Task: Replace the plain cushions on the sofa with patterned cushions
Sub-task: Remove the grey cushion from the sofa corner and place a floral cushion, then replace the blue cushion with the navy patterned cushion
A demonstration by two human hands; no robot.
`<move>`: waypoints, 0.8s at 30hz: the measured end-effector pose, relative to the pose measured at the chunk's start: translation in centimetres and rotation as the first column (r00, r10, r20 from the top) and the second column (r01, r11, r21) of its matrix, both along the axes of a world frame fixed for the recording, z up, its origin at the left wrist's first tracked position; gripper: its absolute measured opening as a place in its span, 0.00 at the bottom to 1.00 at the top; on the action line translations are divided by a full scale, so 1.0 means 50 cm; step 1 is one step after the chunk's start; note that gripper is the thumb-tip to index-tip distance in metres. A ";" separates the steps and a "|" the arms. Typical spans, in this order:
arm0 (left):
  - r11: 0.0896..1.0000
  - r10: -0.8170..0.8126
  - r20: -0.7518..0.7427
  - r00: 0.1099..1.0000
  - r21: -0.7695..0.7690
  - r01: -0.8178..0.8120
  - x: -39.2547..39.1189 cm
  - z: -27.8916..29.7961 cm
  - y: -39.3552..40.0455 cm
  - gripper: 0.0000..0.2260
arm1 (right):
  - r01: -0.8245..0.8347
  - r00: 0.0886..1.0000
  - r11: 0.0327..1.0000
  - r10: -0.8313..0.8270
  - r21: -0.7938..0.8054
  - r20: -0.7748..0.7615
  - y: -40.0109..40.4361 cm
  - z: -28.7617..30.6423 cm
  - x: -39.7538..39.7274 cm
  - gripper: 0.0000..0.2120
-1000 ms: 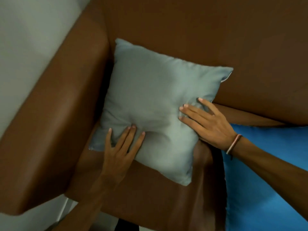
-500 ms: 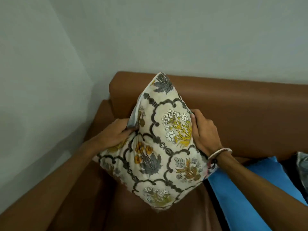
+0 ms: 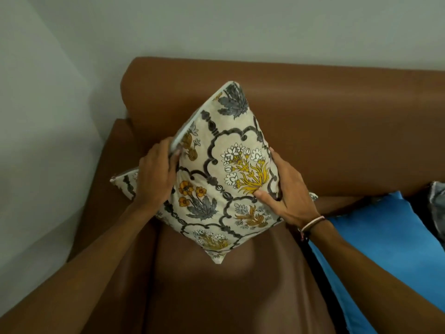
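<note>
A cream patterned cushion (image 3: pixel 224 174) with grey and yellow flowers stands on one corner in the left corner of the brown leather sofa (image 3: pixel 337 121), leaning toward the backrest. My left hand (image 3: pixel 156 174) grips its left edge, fingers wrapped around the seam. My right hand (image 3: pixel 286 196) holds its right side, thumb pressed on the front face. A plain blue cushion (image 3: pixel 385 242) lies on the seat to the right.
The sofa's left armrest (image 3: pixel 103 179) stands against a pale wall (image 3: pixel 48 116). At the far right edge a grey patterned fabric (image 3: pixel 438 206) shows behind the blue cushion. The seat in front of the cushion is bare leather.
A second ago both hands lay on a plain grey cushion in this corner. Now they hold the patterned cushion, which has settled lower against the backrest since half a second ago.
</note>
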State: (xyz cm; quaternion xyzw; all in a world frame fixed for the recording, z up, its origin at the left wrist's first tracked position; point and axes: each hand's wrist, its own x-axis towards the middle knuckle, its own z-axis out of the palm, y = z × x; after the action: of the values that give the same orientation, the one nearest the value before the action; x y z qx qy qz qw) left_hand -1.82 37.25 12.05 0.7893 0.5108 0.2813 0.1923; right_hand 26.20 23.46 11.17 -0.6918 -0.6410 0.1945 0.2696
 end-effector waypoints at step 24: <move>0.751 0.225 0.387 0.894 -0.654 0.094 0.783 -0.100 -0.697 0.29 | 0.458 0.281 0.637 -0.765 -0.620 -0.579 -0.636 -0.176 0.697 0.24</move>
State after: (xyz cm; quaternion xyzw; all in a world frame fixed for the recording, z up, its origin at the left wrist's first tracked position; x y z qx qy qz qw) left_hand 37.31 2.42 7.05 0.5664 0.5472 0.2622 0.5577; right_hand 61.03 -8.32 2.38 -0.7489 -0.0753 0.4697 0.4614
